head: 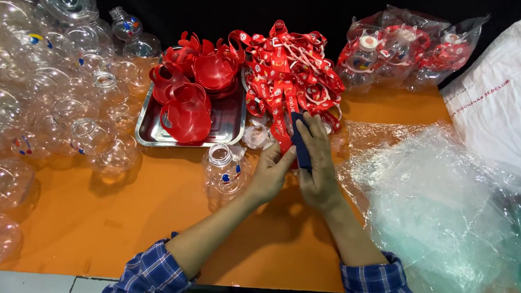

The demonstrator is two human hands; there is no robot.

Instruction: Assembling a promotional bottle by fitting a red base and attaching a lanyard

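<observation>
Both hands met over the orange table point(120, 216). The left hand point(269, 175) pinched a red strap point(283, 136); the right hand point(319, 167) gripped a dark blue piece point(301, 144) beside a clear bottle point(224, 173).

Clear plastic bags point(405, 47) holding red-strapped bottles lie at the upper right. A white sack point(506, 100) stands at the right edge. Crumpled clear wrap point(441, 215) lies below it.

A big orange table point(119, 228) fills the room in front of me. Behind it the wall point(208, 7) is black and dark. Bright light falls on the tabletop. A pale tiled floor point(27, 284) shows below.
</observation>
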